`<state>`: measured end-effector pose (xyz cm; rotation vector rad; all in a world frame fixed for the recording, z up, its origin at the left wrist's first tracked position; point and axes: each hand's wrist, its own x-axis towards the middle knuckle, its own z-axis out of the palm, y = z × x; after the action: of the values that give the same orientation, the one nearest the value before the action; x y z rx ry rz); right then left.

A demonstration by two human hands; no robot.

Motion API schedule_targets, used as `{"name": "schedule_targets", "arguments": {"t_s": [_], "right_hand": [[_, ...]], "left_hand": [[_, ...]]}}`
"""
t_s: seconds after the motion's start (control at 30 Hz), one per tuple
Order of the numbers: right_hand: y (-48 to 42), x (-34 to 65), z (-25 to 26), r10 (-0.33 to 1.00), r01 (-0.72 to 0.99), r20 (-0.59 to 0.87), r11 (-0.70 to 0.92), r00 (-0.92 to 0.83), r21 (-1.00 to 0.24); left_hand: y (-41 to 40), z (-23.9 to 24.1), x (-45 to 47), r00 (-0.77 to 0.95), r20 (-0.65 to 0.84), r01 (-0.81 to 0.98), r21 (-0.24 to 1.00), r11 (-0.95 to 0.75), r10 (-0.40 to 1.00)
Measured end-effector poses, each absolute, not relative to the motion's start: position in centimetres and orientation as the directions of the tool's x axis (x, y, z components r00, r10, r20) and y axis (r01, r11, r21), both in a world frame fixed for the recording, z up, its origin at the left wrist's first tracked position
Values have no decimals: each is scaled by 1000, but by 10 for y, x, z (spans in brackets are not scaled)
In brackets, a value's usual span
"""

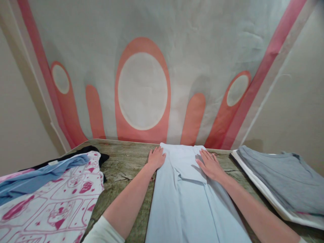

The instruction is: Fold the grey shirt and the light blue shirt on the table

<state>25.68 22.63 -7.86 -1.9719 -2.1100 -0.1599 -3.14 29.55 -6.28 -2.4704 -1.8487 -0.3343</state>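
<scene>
A pale blue garment (182, 206), folded into a long strip, lies on the wooden-look table (124, 155) in front of me. Its far end reaches close to the table's back edge, and a folded-over flap sits near that end with a few creases below it. My left hand (157, 158) rests on the far left edge of the cloth, fingers stretched out. On the far right edge lies my right hand (210, 165), its fingers flat and spread against the fabric. Neither hand grips anything. The near end of the garment runs out of view.
At left lies a loose heap: a white cloth with pink prints (68, 199), a blue garment (48, 175) and a black one (86, 149). A folded grey shirt (280, 179) rests on white cloth (263, 189) at right. Behind the table stands a wall with a pink-and-orange printed sheet (207, 44).
</scene>
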Motion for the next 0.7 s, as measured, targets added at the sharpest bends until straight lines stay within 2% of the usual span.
{"name": "schedule_targets", "arguments": {"t_s": [0.13, 0.27, 0.5, 0.7], "right_hand": [[222, 248, -72, 963, 964, 169, 233, -210, -131], [218, 244, -69, 974, 962, 63, 226, -218, -153], [176, 238, -64, 973, 961, 79, 227, -216, -161], [132, 239, -65, 956, 931, 101, 291, -275, -218]], "left_hand": [[288, -59, -21, 332, 225, 932, 73, -356, 916], [276, -59, -10, 502, 162, 853, 68, -517, 850], [233, -59, -13, 533, 149, 839, 37, -543, 833], [189, -44, -26, 564, 91, 817, 80, -571, 821]]}}
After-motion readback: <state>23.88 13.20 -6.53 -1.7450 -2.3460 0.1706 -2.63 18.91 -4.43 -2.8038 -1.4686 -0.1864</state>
